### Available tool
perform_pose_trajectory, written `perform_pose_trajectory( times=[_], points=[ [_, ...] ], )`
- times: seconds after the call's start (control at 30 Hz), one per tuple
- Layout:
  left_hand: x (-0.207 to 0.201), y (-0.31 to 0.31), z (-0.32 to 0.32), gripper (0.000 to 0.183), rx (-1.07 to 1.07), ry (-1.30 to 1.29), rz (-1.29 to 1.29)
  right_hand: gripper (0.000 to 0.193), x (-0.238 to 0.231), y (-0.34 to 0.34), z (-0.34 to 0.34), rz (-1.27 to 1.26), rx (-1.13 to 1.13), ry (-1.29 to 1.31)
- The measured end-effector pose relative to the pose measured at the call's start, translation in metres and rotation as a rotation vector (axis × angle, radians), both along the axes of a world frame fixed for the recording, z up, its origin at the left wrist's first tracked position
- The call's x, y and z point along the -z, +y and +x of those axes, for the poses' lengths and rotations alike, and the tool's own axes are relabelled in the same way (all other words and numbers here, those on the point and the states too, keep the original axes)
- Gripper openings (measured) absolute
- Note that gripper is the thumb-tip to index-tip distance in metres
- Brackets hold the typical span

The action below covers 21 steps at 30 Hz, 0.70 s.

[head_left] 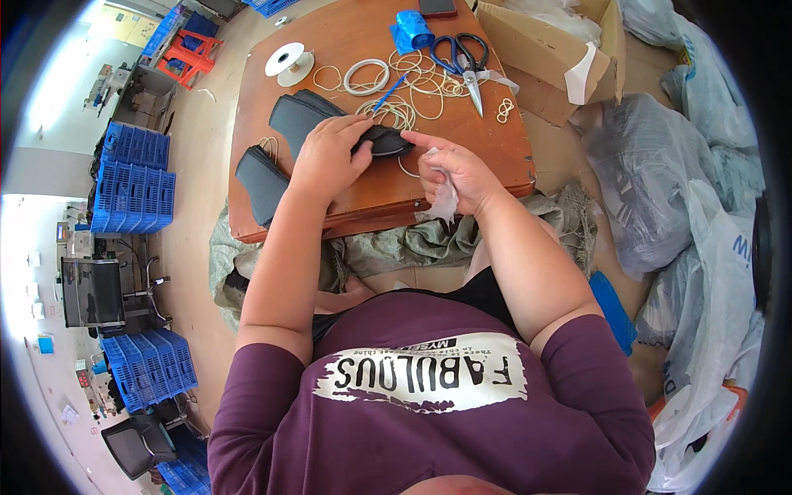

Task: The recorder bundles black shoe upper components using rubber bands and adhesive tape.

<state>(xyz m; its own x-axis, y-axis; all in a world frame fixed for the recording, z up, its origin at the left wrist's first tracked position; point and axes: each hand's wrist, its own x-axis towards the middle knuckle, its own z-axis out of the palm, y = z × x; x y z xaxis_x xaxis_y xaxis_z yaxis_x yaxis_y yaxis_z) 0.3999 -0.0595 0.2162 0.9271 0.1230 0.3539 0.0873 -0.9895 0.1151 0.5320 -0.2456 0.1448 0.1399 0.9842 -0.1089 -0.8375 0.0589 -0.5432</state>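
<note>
My left hand (332, 157) lies over a stack of dark fabric pieces (386, 142), its thumb and fingers closed on their near edge. The stack's rounded black end sticks out to the right. My right hand (462, 175) has its index finger stretched to that end, at or near touching it. Its other fingers are curled round a crumpled white scrap (444, 198), thin like tissue or film. Behind my left hand lies a folded dark grey fabric stack (301, 115); a second grey stack (262, 183) rests at the table's left edge, beside my left forearm.
The brown wooden table (363, 202) carries loops of cream elastic cord (412, 87), scissors (472, 78), a blue pen (388, 93), a blue bag roll (412, 31), a white spool (289, 64) and a white ring (366, 77). A cardboard box (528, 58) and filled plastic bags (643, 181) stand right.
</note>
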Motion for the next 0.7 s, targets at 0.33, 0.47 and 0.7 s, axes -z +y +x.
perform_pose_trajectory(
  times=[0.33, 0.47, 0.7],
  points=[
    [0.006, -0.011, -0.002, 0.025, -0.105, -0.276, 0.245, 0.054, 0.003, 0.001, 0.004, 0.040, -0.027, 0.049],
    [0.025, -0.025, -0.006, 0.025, -0.005, -0.171, 0.210, 0.053, 0.006, -0.001, 0.005, 0.056, -0.031, 0.065],
    [0.006, -0.022, -0.003, 0.035, -0.086, -0.068, 0.042, 0.052, 0.009, -0.001, 0.006, 0.059, -0.032, 0.050]
  ],
)
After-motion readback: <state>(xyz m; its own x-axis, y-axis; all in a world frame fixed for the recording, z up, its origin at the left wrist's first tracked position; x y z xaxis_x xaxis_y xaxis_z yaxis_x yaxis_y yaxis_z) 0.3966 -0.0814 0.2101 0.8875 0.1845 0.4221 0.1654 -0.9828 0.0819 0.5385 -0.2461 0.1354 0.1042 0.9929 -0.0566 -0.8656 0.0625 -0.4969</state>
